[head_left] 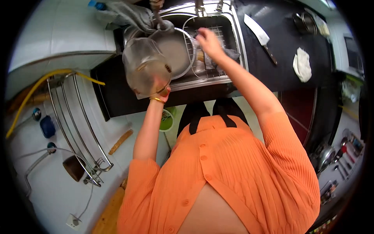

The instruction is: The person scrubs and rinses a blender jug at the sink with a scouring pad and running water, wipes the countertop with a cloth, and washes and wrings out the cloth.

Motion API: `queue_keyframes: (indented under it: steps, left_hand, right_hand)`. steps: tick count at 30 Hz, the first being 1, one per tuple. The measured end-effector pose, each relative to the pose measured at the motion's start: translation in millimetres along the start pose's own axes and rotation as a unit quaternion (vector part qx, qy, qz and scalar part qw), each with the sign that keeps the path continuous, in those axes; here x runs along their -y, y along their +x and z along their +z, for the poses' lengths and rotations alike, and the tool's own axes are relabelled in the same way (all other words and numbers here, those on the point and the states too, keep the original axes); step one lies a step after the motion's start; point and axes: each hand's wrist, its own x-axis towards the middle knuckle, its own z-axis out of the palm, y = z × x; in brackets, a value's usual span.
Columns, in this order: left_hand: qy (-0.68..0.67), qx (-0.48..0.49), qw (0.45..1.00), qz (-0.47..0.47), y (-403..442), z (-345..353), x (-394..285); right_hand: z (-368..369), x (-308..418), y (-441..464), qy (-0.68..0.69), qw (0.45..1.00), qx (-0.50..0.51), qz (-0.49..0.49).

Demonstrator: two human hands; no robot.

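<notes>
My left hand (160, 93) grips a large see-through container (142, 62) from below, tilted over the left side of the sink. Brownish marks or parts show on its wall. Under and beside it, a round basin (175, 52) with cloudy water sits in the sink (238, 43). My right hand (210, 43) is over the sink, just right of the basin's rim, its fingers curled together; whether something small is in them cannot be made out. Below that hand lie a wire rack (216, 33) and a dark grey cloth (232, 54).
A cleaver (259, 31) and a white cloth (302, 65) lie on the dark counter (280, 46) at right. The faucet (200, 8) rises behind the sink; a plastic bag (130, 13) is at its left. A green bin (166, 120) stands below, near a metal rail (78, 121).
</notes>
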Motion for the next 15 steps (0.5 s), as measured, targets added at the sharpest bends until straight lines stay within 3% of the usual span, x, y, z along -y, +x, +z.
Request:
queue_keyframes:
  steps: [3,4,6,7,10,12,15]
  left_hand:
    - [0.064,-0.099,0.981,0.157,7.8,-0.1,-6.7]
    - [0.053,-0.098,0.981,0.16,12.4,-2.5,-9.4]
    - [0.078,-0.227,0.941,0.238,26.5,-6.6,-20.1]
    - [0.112,-0.167,0.938,0.282,71.6,-71.6,-22.3]
    - [0.105,-0.099,0.938,0.316,50.2,-38.0,-39.2]
    - [0.181,-0.152,0.914,0.33,50.1,-14.1,-43.3]
    - [0.228,-0.084,0.909,0.338,48.0,16.8,-47.5]
  right_hand:
    - [-22.9,41.3,44.1,-0.062,0.996,-0.061,-0.009]
    - [-24.0,47.9,58.5,-0.066,0.995,-0.075,-0.031]
    - [-23.6,48.2,83.5,-0.05,0.997,-0.049,-0.026]
    - [-19.9,43.6,91.1,-0.051,0.997,-0.051,-0.027]
    - [-17.0,46.3,100.8,-0.103,0.994,-0.007,0.044]
    - [-11.4,29.7,108.4,-0.075,0.994,-0.017,0.08]
    - [-10.9,19.3,105.3,-0.092,0.995,-0.035,0.034]
